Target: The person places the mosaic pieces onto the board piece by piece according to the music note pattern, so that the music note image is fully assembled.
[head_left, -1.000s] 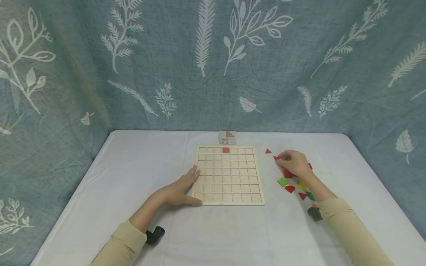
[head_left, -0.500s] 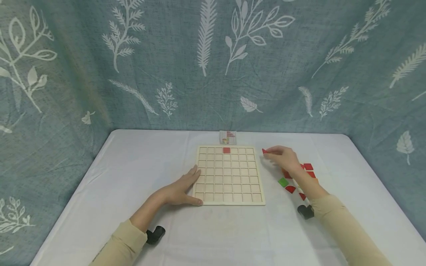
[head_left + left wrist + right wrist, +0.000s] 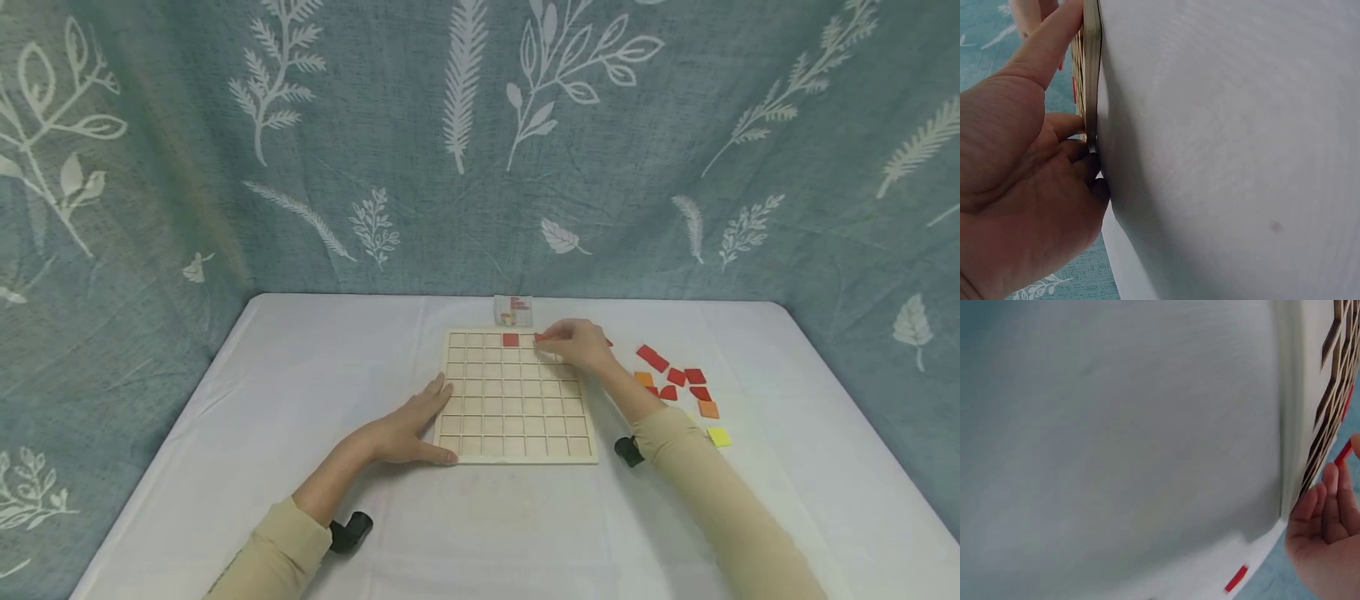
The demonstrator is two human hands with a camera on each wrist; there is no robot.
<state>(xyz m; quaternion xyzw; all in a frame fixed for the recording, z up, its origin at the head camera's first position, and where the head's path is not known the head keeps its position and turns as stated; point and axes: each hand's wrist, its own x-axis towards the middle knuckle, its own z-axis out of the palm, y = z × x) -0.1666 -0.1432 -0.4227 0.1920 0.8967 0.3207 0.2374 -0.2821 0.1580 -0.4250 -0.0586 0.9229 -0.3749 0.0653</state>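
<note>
A pale wooden grid board (image 3: 517, 406) lies flat on the white table, with a red square tile (image 3: 511, 340) in its far row. My left hand (image 3: 408, 427) rests against the board's left edge, fingers extended and thumb at the near corner. Over the far row, right of the square tile, my right hand (image 3: 577, 343) pinches a red triangle tile (image 3: 539, 337). In the right wrist view, that red tile (image 3: 1344, 453) shows edge-on between thumb and fingertips. The left wrist view has the left hand (image 3: 1035, 169) along the board's side (image 3: 1091, 69).
Red tiles (image 3: 652, 358), orange tiles (image 3: 708, 409) and a yellow tile (image 3: 718, 437) are scattered right of the board, some hidden by the right forearm. Another red tile (image 3: 609, 342) peeks out beside the right hand. Behind the board lies a small patterned card (image 3: 513, 311). A leaf-print curtain (image 3: 420, 233) hangs behind.
My right hand has lifted the red triangle tile from the scattered tiles and carried it left to the board's far row. The left hand has stayed in place.
</note>
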